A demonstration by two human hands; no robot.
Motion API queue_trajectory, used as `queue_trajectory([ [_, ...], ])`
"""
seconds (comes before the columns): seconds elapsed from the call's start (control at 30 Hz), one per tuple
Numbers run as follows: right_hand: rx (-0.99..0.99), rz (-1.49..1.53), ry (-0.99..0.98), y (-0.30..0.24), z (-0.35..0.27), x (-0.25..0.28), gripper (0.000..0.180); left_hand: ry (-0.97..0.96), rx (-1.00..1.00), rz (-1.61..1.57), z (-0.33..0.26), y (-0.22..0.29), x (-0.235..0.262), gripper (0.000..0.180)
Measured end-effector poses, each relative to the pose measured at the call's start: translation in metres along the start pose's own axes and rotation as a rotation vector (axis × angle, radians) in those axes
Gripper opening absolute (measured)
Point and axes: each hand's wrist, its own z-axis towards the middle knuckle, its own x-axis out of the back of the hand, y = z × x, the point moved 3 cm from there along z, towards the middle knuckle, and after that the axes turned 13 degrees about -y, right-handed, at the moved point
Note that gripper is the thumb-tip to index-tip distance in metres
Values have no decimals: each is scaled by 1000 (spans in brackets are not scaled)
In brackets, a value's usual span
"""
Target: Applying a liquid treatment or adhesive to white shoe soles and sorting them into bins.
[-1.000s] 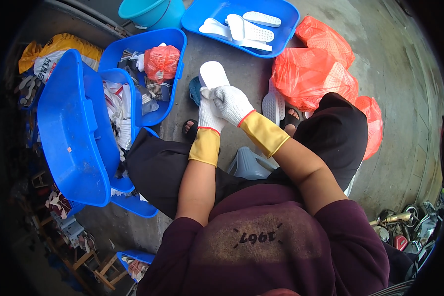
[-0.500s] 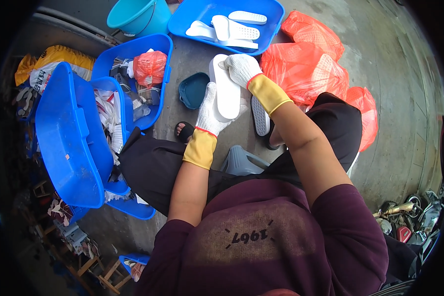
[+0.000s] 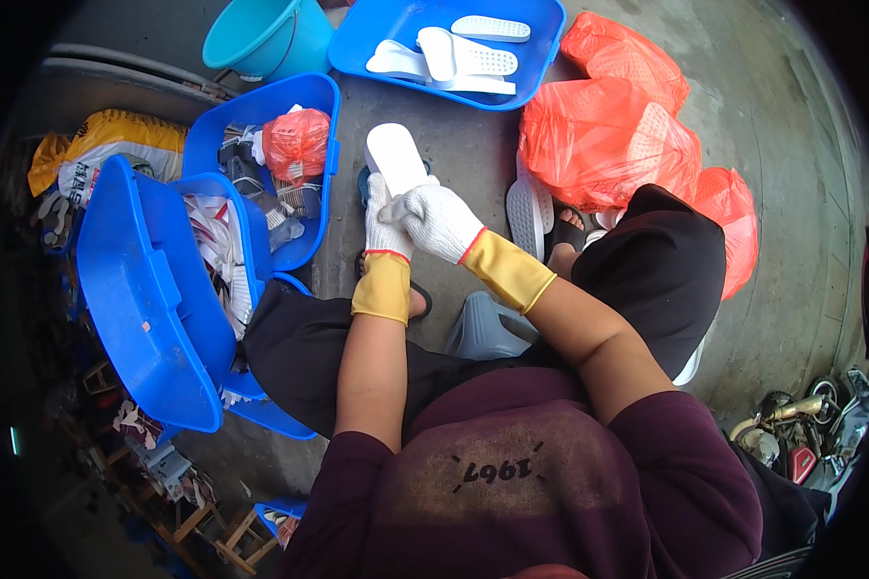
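Observation:
A white shoe sole (image 3: 393, 154) is held in front of me, its rounded far end pointing away and slightly left. My left hand (image 3: 384, 224), in a white knit glove with a yellow cuff, is closed around its near part. Across that near end lies my right hand (image 3: 444, 220), gloved the same way, with fingers curled in against the sole and the left glove. Both hands cover the sole's near end. Behind the sole, a small dark teal basin (image 3: 363, 183) is mostly hidden.
A blue tub (image 3: 550, 48) with several white soles stands ahead, beside a turquoise bucket (image 3: 246, 39). Red plastic bags (image 3: 608, 135) lie to the right, near loose soles (image 3: 525, 217). Blue tubs (image 3: 130, 289) of scraps crowd the left. A grey stool (image 3: 488, 328) is below me.
The sole has moved left and toward me, tilting the other way. My right hand has gone from its far end to its near end, beside my left hand.

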Motion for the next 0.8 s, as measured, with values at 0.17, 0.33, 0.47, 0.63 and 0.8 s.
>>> queue_trajectory([
  [0.17,-28,-226,11,45,8,23,18,233,50,-122,22,-14,-2,69],
  [0.33,-210,-390,187,116,53,73,30,161,239,-212,22,-36,-40,68],
  [0.47,-438,-352,101,144,77,91,26,114,377,-138,20,-53,-39,72],
  [0.63,-110,148,290,136,76,66,19,185,301,-75,45,-50,-47,63],
  [0.8,-136,198,281,110,58,70,11,249,427,79,113,-24,-19,57],
])
